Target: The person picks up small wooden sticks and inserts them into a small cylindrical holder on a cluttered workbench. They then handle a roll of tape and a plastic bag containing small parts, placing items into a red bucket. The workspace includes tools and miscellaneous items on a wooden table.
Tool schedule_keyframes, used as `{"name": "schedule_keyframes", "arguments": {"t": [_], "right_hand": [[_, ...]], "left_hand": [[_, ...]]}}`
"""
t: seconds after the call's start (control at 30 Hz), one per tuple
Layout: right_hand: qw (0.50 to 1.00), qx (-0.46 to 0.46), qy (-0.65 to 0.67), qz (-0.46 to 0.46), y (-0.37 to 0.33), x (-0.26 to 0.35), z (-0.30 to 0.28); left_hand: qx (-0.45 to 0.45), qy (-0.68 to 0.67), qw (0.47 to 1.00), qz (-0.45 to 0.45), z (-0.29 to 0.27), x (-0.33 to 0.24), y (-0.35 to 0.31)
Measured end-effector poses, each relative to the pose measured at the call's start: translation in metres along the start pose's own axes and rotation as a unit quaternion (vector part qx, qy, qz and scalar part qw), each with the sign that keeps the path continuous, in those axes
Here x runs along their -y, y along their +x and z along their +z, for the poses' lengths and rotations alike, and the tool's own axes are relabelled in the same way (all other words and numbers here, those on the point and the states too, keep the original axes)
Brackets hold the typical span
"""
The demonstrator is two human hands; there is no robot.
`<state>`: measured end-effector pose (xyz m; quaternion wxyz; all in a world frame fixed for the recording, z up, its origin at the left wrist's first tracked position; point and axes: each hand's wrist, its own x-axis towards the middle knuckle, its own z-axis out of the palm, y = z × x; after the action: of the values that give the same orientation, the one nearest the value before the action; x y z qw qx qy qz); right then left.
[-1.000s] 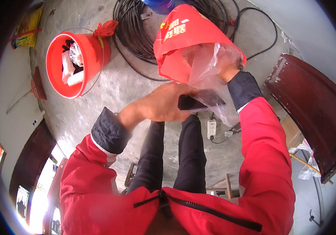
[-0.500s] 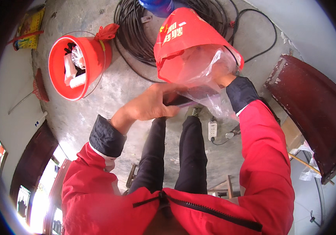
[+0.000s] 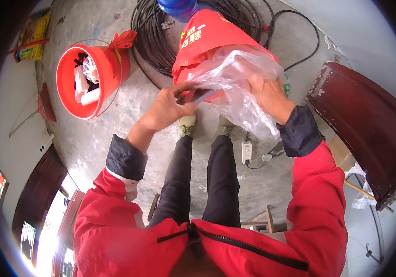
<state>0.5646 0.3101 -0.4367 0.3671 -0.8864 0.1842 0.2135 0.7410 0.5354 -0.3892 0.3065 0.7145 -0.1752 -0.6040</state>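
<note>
My left hand (image 3: 172,106) grips a flat, dark object with a pale purple edge (image 3: 201,95); its kind is unclear, as the fingers and plastic cover part of it. Crumpled clear plastic bag (image 3: 232,76) spreads between my hands and hangs down below them. On its right side my right hand (image 3: 271,94) is closed on the plastic, fingers partly behind it. Just beyond both hands is a red bag (image 3: 207,39) with yellow and white print, its mouth facing me and the clear plastic lying across that opening.
A red bucket (image 3: 117,74) holding white rolls and packets stands left. Coiled black cable (image 3: 149,44) and a blue container (image 3: 179,7) lie beyond the bag. A white power strip (image 3: 247,151) is near my feet; a dark red panel (image 3: 359,124) stands right.
My right hand has come out from the red bag's mouth toward me, drawing the clear plastic along. My left hand has risen slightly away from me, still holding the flat object.
</note>
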Motion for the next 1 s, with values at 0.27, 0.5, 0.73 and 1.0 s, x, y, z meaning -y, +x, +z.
{"name": "schedule_keyframes", "arguments": {"t": [0.27, 0.5, 0.73, 1.0], "right_hand": [[0.973, -0.17, 0.122, -0.102, -0.017, 0.007, -0.06], [0.86, -0.141, 0.48, 0.099, -0.13, -0.016, -0.128], [0.751, -0.145, 0.608, 0.213, -0.268, -0.06, -0.026], [0.829, -0.256, 0.473, 0.151, -0.061, 0.005, 0.065]], "left_hand": [[-0.012, 0.019, 0.999, 0.029, -0.003, -0.005, 0.004], [-0.031, -0.027, 0.998, 0.038, -0.002, 0.003, 0.006], [-0.064, -0.054, 0.996, 0.027, -0.006, 0.009, 0.006], [-0.055, -0.043, 0.997, 0.034, -0.006, 0.012, -0.006]]}}
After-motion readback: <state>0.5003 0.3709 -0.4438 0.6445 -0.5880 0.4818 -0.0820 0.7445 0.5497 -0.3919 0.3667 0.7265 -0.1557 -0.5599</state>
